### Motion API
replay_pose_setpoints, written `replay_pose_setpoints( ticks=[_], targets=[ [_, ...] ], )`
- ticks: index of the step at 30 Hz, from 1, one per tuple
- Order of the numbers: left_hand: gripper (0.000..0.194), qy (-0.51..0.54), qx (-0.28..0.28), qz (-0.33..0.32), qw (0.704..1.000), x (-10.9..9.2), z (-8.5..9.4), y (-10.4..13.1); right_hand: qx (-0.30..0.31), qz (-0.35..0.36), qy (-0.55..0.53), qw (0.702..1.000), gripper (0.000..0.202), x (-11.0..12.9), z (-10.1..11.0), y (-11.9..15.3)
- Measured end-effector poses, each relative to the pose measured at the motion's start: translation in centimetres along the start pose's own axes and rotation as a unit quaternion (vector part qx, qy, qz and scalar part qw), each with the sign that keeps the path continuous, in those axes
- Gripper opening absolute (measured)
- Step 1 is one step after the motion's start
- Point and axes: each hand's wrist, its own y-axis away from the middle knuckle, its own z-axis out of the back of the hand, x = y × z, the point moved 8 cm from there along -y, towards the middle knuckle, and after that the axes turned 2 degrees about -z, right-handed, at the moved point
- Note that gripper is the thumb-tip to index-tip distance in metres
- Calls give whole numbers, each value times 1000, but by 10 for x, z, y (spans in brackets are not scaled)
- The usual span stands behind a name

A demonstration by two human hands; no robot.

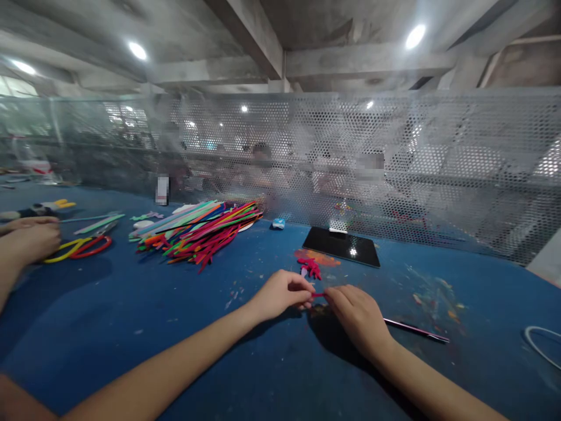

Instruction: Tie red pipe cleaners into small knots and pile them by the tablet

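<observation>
Near the middle of the blue table, my left hand (284, 295) pinches one end of a short red pipe cleaner piece (318, 295). The other end is between the closed fingers of my right hand (360, 316). Only a small stretch of it shows in the gap between the hands. Just beyond them lies a small cluster of twisted red pieces (310, 268). A dark pen (416, 331) rests to the right of my right hand, partly hidden behind it.
A big pile of coloured pipe cleaners (201, 231) lies at left centre. A black tablet-like slab (342, 247) is further back. Red-handled scissors (92, 247) lie near another person's hands (33, 237) at the left. A perforated metal screen (350, 158) borders the table.
</observation>
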Motion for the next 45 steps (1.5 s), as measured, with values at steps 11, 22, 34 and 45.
replay_pose_setpoints(
  ticks=[11, 22, 34, 45],
  targets=[
    [18, 191, 105, 133, 967, 18, -22, 13, -24, -138, -105, 985, 12, -14, 2, 6],
    [20, 268, 40, 71, 960, 11, -28, 12, -11, -257, -338, 905, 11, -8, -4, 6],
    [26, 240, 75, 67, 966, 13, -31, 11, -3, -340, -439, 831, 17, -17, -20, 14],
    [23, 249, 100, 63, 961, 14, -33, 12, 14, -342, -474, 811, 24, -13, -23, 12]
  ],
)
